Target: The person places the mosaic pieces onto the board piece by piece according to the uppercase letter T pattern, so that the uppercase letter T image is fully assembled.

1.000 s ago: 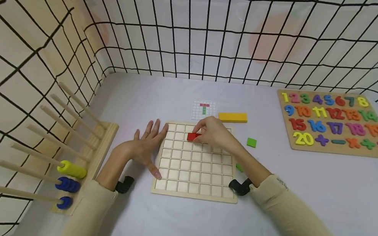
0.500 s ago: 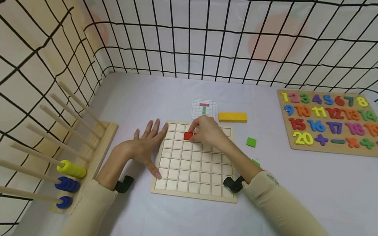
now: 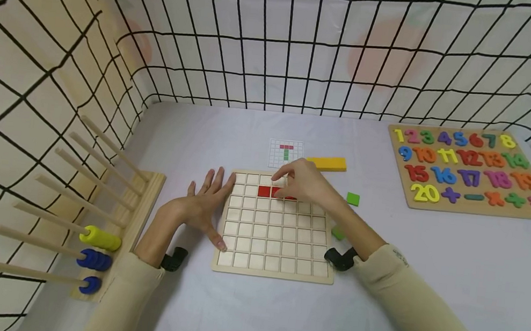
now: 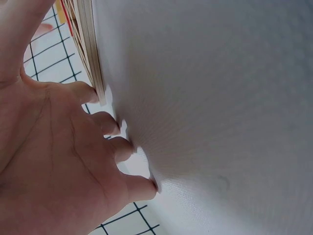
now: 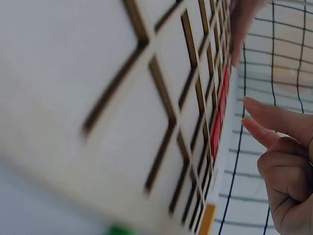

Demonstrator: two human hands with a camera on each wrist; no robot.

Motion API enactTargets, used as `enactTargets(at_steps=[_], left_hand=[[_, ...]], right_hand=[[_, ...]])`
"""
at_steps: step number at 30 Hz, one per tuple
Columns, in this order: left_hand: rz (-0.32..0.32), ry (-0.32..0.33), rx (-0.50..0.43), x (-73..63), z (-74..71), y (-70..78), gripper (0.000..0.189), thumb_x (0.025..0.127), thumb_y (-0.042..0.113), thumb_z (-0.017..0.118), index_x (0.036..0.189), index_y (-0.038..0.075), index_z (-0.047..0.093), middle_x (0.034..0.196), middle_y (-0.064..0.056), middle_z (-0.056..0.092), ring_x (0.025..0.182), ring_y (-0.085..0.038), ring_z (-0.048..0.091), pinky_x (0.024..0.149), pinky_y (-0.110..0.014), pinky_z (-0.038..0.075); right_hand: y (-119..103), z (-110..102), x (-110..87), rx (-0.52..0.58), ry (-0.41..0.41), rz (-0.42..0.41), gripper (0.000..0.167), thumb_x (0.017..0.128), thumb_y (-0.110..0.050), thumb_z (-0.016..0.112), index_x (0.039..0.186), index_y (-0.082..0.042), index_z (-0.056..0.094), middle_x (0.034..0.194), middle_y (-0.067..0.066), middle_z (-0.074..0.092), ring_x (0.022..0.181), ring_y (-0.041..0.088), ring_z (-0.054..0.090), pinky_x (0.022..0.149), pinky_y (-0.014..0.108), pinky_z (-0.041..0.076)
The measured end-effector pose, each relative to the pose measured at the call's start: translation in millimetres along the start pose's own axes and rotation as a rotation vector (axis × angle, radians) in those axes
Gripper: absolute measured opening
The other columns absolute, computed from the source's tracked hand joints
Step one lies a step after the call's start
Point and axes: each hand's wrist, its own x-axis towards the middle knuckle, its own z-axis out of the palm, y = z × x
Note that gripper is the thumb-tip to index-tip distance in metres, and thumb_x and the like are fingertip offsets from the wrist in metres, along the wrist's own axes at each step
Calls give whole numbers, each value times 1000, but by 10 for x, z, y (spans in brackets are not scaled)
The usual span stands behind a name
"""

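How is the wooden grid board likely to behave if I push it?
The grid board looks stiff, since its edges run straight. Lying flat and low, it would probably slide rather than tip, though the left hand at its edge might resist. The red tiles would likely ride along, bounded by raised ridges.

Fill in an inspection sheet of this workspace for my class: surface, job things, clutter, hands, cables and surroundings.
Surface: white cloth, lightly creased.
Job things: grid board; red tiles in its second row from the far edge; two green tiles to the board's right; pattern card beyond it, showing a red-and-green T.
Clutter: yellow block beside the pattern card; bead rack at left; number board at far right.
Hands: left hand spread at the board's left edge; right hand over the red tiles, nothing seen between thumb and forefinger.
Cables: nothing seen.
Surroundings: black mesh around left, back and right.
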Motion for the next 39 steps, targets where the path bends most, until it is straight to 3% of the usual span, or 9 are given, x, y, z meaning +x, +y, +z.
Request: enactTargets(at_steps=[10,19,28,39], left_hand=[[0,2,-2,-23,2,-27,163,58,48,100,164,11,-17,167,-21,-33,155,-41,-31,120,-77,-9],[12,8,-13,-35,13,-57,163,57,48,100,164,10,-17,166,-23,-33,155,-43,-31,119,-78,-8],[14,8,-22,-16,20,-52,164,57,47,101,164,10,-16,167,-23,-33,155,-43,-31,119,-78,-9],[20,8,-19,7,16,-9,164,56,47,101,165,10,-16,167,-22,-32,155,-43,-30,119,-78,-9]], right_hand=[[564,-501,-468,34,109,114,36,88,-19,83,120,-5,74,64,-1,33,58,16,32,54,25,24],[1059,-712,-759,35,75,213,46,85,-20,85,126,-5,71,62,-2,42,58,13,37,55,26,28],[1199,-759,-831,87,22,223,47,86,-20,85,125,0,67,59,-4,46,56,12,39,56,27,31],[1248,-750,-831,54,62,230,42,87,-22,84,117,1,68,59,-4,44,55,11,36,54,25,29]])
